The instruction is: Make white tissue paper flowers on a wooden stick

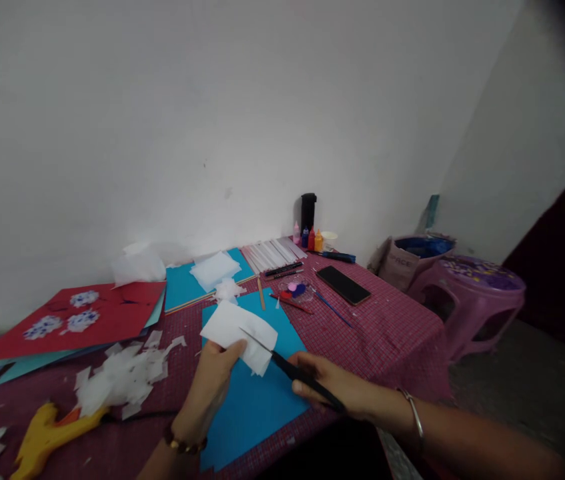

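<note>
My left hand [218,368] pinches the lower left edge of a piece of white paper [227,322], thumb on top. Black-handled scissors [307,379] are gripped in my right hand [325,380], their blades across the paper's right part. Paper and scissors are above a blue sheet [247,417] on the table. Left of my left hand is a heap of small cut white paper pieces [125,373]. Beyond the held paper lies another little pile of white pieces [228,290].
A yellow glue gun [47,437] lies front left, near a red sheet with paper flowers [107,327]. Toward the back are paint bottles [311,238], white strips [273,254] and pens [283,270]. A phone [343,285] lies right; a pink stool [467,300] stands beyond the table.
</note>
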A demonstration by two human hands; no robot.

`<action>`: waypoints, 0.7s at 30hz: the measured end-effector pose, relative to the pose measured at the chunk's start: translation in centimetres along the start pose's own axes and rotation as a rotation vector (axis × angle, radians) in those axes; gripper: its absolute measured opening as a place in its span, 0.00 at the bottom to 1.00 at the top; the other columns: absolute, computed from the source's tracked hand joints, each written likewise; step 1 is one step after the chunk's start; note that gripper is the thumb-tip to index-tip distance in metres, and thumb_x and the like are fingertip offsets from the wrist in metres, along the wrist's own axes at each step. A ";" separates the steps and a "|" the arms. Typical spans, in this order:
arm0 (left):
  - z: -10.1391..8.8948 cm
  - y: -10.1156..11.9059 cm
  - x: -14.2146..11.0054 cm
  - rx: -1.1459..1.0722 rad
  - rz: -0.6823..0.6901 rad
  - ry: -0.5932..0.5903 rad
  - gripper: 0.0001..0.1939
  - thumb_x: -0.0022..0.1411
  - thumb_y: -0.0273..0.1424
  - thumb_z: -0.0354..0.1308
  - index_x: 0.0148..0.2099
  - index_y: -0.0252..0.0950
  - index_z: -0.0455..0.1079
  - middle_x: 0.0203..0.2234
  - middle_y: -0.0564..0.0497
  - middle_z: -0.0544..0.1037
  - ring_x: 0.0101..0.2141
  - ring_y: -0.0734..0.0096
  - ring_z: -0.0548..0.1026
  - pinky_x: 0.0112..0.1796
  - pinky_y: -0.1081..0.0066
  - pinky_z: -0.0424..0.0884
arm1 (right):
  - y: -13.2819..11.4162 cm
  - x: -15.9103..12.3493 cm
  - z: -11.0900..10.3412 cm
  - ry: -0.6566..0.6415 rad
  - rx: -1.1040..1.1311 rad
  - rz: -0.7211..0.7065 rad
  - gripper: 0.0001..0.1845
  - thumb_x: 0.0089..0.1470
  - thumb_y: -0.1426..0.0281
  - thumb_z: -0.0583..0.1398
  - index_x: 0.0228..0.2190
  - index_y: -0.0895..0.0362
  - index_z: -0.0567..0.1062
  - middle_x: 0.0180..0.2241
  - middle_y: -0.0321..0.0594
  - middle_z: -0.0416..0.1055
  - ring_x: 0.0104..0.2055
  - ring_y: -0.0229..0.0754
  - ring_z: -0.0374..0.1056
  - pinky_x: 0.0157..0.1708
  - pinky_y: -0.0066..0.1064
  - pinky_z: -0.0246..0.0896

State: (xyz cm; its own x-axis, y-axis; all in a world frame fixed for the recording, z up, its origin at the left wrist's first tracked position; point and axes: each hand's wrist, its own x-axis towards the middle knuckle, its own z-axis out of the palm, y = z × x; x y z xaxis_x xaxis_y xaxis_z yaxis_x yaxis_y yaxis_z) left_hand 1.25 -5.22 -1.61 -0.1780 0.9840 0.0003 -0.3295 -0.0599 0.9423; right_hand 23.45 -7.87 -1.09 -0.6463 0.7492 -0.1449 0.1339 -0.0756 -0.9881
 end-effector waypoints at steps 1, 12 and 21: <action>0.0 0.0 0.0 -0.011 -0.009 0.003 0.34 0.42 0.26 0.68 0.54 0.31 0.67 0.39 0.43 0.80 0.42 0.55 0.77 0.42 0.63 0.71 | 0.1 0.0 -0.1 0.002 -0.012 -0.001 0.35 0.42 0.44 0.60 0.39 0.60 0.64 0.22 0.28 0.54 0.20 0.29 0.48 0.19 0.24 0.41; -0.8 0.7 1.0 -0.247 -0.164 0.009 0.20 0.48 0.28 0.65 0.45 0.31 0.71 0.33 0.46 0.82 0.36 0.60 0.78 0.38 0.66 0.74 | 0.9 0.1 -0.8 0.014 -0.138 -0.004 0.29 0.46 0.50 0.61 0.39 0.61 0.66 0.23 0.31 0.55 0.22 0.30 0.49 0.20 0.24 0.43; -0.3 1.0 0.3 -0.259 -0.161 -0.027 0.23 0.45 0.25 0.66 0.47 0.32 0.71 0.31 0.48 0.82 0.36 0.59 0.79 0.39 0.65 0.73 | -1.2 -0.3 -0.4 -0.109 -0.016 0.014 0.32 0.47 0.47 0.59 0.42 0.61 0.64 0.25 0.31 0.55 0.25 0.31 0.52 0.23 0.25 0.46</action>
State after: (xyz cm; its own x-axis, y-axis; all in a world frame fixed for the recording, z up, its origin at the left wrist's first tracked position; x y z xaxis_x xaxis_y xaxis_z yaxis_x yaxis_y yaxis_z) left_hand 0.61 -5.07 -0.71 -0.0808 0.9883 -0.1295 -0.5778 0.0594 0.8140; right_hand 23.77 -7.70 0.18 -0.7222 0.6720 -0.1639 0.1549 -0.0738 -0.9852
